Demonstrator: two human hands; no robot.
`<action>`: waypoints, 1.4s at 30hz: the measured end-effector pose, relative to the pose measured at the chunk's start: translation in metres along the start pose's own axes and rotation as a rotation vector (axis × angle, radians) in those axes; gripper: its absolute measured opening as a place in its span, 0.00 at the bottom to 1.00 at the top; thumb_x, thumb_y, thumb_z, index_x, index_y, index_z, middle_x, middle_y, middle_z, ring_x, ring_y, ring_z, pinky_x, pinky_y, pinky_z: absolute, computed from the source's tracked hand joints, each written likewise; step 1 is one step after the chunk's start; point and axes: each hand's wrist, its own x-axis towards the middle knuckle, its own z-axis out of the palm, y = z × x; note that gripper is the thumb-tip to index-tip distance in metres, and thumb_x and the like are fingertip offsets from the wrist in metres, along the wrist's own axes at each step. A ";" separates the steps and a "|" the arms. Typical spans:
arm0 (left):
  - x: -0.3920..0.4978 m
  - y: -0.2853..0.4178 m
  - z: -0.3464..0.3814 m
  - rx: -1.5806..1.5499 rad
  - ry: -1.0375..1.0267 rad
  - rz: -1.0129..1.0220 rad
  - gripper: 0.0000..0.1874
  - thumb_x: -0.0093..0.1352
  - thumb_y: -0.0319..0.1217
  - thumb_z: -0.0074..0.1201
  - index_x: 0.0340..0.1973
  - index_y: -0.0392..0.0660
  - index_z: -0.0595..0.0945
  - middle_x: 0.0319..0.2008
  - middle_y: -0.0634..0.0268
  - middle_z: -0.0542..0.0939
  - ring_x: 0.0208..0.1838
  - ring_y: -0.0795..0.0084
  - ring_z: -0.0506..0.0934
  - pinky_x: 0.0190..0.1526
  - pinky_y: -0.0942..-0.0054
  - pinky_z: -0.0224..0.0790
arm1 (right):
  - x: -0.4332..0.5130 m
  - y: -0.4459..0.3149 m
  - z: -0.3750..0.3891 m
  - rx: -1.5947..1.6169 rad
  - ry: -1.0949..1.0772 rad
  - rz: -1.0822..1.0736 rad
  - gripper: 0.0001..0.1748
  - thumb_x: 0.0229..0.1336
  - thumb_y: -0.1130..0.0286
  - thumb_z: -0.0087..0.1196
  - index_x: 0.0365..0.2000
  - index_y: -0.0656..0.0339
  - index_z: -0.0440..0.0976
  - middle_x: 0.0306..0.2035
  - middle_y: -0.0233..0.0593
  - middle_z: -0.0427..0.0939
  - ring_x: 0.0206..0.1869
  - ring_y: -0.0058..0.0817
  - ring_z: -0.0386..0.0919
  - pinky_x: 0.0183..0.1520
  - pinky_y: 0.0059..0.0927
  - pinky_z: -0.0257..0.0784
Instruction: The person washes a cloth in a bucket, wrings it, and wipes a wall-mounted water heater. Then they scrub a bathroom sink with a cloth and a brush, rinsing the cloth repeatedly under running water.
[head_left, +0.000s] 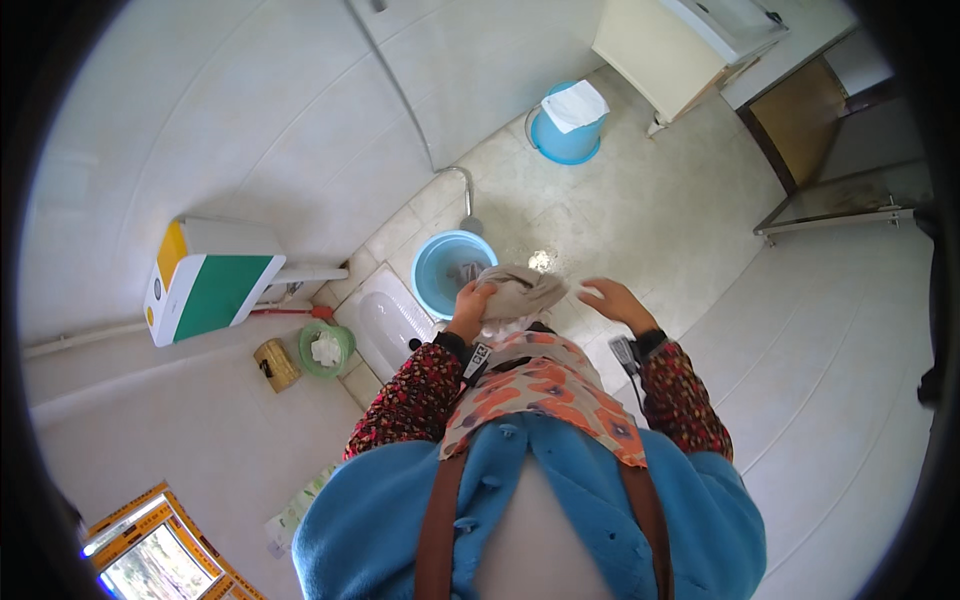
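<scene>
My left hand (471, 306) grips the left side of a bunched greyish-beige cloth (521, 291), fingers closed on its edge. The cloth hangs in front of my body, just right of a light blue plastic basin (424, 268) on the floor. Inside the basin lies some grey fabric (471, 271), partly hidden by my hand and the cloth. My right hand (613, 301) is raised a little to the right of the cloth, apart from it, with its fingers spread and slightly blurred.
A squat toilet pan (388, 319) adjoins the basin. A shower head (471, 223) lies beyond it. Further off stands a blue bucket (566, 142) with a white cloth (576, 105) on top. Left are a green waste bin (346, 352) and a wall-mounted cistern (221, 292); a vanity cabinet (660, 52) is upper right.
</scene>
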 end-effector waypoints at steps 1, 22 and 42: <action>0.015 -0.004 -0.021 0.024 0.017 0.047 0.17 0.66 0.31 0.53 0.49 0.36 0.78 0.41 0.60 0.80 0.40 0.68 0.79 0.41 0.70 0.74 | -0.015 0.021 0.002 -0.024 0.082 0.053 0.27 0.57 0.49 0.56 0.46 0.62 0.77 0.44 0.49 0.80 0.46 0.43 0.78 0.50 0.37 0.72; 0.359 0.151 0.146 0.953 -0.036 0.575 0.26 0.56 0.36 0.63 0.50 0.42 0.78 0.44 0.46 0.76 0.50 0.51 0.74 0.52 0.57 0.67 | 0.081 0.112 -0.148 0.336 0.525 0.371 0.22 0.59 0.58 0.57 0.49 0.61 0.75 0.45 0.44 0.81 0.46 0.32 0.80 0.50 0.30 0.73; 0.487 0.290 0.670 1.203 -0.115 1.270 0.29 0.62 0.31 0.54 0.60 0.42 0.69 0.60 0.45 0.69 0.60 0.46 0.70 0.60 0.54 0.63 | -0.031 0.436 -0.323 1.033 0.738 0.988 0.12 0.59 0.61 0.52 0.31 0.59 0.78 0.24 0.30 0.77 0.25 0.21 0.75 0.26 0.26 0.70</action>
